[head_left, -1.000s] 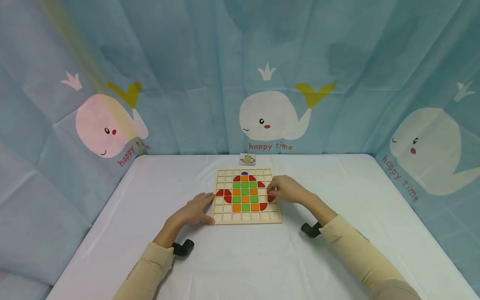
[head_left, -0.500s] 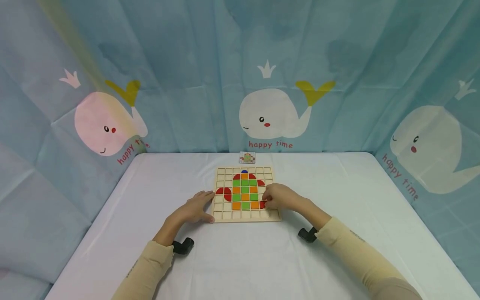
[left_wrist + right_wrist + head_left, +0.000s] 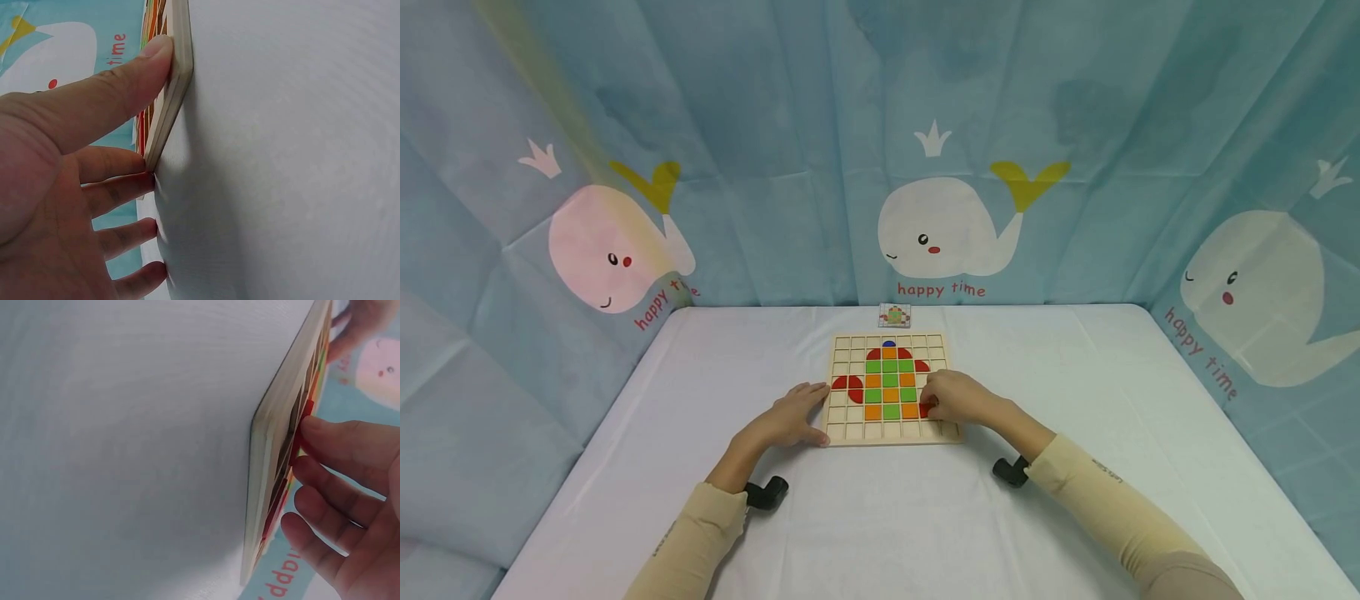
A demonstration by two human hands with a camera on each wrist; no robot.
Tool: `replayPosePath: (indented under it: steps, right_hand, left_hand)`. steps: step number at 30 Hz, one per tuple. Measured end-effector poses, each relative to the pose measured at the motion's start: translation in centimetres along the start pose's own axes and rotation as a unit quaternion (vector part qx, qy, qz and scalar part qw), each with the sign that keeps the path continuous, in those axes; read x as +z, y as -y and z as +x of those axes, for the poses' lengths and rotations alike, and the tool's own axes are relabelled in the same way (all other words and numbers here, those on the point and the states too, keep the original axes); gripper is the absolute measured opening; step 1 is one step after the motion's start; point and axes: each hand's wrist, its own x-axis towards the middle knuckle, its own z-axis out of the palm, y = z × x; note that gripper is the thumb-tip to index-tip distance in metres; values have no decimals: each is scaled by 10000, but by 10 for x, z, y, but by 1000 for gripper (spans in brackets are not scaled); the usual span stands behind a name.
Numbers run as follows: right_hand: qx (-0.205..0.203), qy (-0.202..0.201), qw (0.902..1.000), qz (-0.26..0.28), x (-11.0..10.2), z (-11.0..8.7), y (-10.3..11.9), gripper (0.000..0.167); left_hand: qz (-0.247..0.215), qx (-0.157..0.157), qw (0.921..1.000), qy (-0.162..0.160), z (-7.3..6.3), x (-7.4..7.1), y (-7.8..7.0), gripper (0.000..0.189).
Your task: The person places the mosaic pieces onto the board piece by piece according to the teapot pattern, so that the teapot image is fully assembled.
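A square wooden grid board [image 3: 853, 433] lies on the table, its cells filled with green and orange square tiles [image 3: 891, 381] and red quarter-round tiles [image 3: 848, 389]. My left hand [image 3: 788, 417] steadies the board's left side with spread fingers. In the left wrist view its thumb [image 3: 157, 50] rests on the board's rim, and the fingertips touch the edge and the cloth. Over the board's right part is my right hand [image 3: 958, 397]. The right wrist view shows its thumb and index finger pinching a red tile [image 3: 302, 434] at the board's surface. Another red tile [image 3: 275, 506] sits beside it.
A small picture card [image 3: 894, 316] lies behind the board, near the table's back edge. White cloth [image 3: 880, 517] covers the table. A blue curtain with whale prints [image 3: 951, 229] closes in the back and sides. Each wrist carries a black camera mount [image 3: 767, 493].
My right hand has moved left and slightly toward me, from the board's right edge to above the lower right red tile. The left hand has stayed in place.
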Motion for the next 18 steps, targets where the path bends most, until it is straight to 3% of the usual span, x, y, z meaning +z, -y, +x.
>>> replayPosePath:
  steps: [9,14,18]
  right_hand:
    - [-12,-110,9996,240,-1,0,-4,15]
    - [312,-409,9970,576,-9,-3,-11,14]
    - [433,-557,9960,542,-16,-5,-18,15]
  left_hand:
    - [-35,4,10000,28,0,-1,0,92]
    - [-56,-53,10000,56,1,0,0,92]
    - [-59,-80,9999,51,1,0,0,92]
